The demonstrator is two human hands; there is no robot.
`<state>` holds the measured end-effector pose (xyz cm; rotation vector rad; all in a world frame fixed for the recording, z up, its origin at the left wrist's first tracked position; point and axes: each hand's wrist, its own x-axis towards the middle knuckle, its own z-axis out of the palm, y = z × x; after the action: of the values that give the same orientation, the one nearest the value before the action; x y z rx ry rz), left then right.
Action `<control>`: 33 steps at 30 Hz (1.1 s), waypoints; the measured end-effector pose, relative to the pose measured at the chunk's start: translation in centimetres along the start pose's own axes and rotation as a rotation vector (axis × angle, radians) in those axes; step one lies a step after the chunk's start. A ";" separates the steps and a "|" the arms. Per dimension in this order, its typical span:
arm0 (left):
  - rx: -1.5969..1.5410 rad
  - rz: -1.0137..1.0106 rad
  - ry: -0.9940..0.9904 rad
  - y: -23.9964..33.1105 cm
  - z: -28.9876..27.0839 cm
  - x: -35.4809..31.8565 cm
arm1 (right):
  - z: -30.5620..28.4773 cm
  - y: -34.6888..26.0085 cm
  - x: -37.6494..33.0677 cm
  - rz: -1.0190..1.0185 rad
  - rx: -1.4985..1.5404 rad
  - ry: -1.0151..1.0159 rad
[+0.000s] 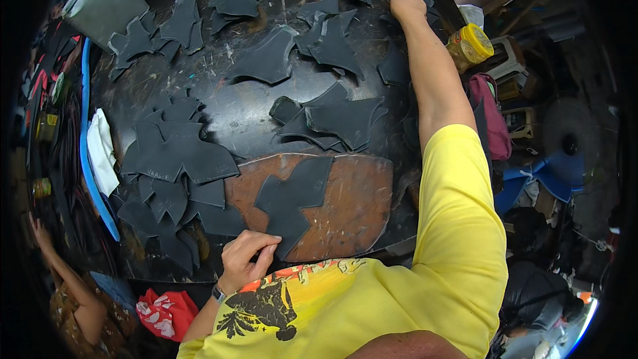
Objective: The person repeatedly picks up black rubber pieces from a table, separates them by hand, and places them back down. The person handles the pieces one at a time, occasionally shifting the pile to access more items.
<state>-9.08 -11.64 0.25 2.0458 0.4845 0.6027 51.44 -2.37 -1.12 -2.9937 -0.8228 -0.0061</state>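
A black, flat cut-out piece, sheet-like with pointed corners, lies over a brown board at the table's near edge. My left hand is closed, thumb and fingertips pressed together at the lower left edge of that piece. Stretched to the far right, my right hand is curled closed beside a dark piece; what its fingers hold is hidden. Left of the board lies an overlapping pile of similar black pieces. Another stack sits just beyond the board.
More black pieces spread over the far half of the dark table. A yellow-lidded jar stands at the right edge. A blue strip and white cloth line the left. Another person's arm shows at lower left.
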 end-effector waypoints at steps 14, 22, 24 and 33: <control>-0.044 0.041 0.044 1.3 -0.1 0.2 | -5.5 6.1 -7.7 -0.140 0.411 0.572; 0.171 0.195 0.173 0.7 -3.4 -3.4 | -11.6 6.4 -18.8 -0.246 1.254 0.351; 0.366 0.276 0.193 0.1 -5.2 -3.8 | -12.3 5.9 -24.3 -0.331 1.501 0.226; 0.865 0.330 -0.167 -3.2 -6.2 -1.2 | -10.5 0.9 -41.0 -0.294 1.531 0.185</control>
<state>-13.99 -6.54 0.13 3.0119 0.3315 0.4360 16.71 -24.53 8.82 -1.4131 -0.7018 0.2195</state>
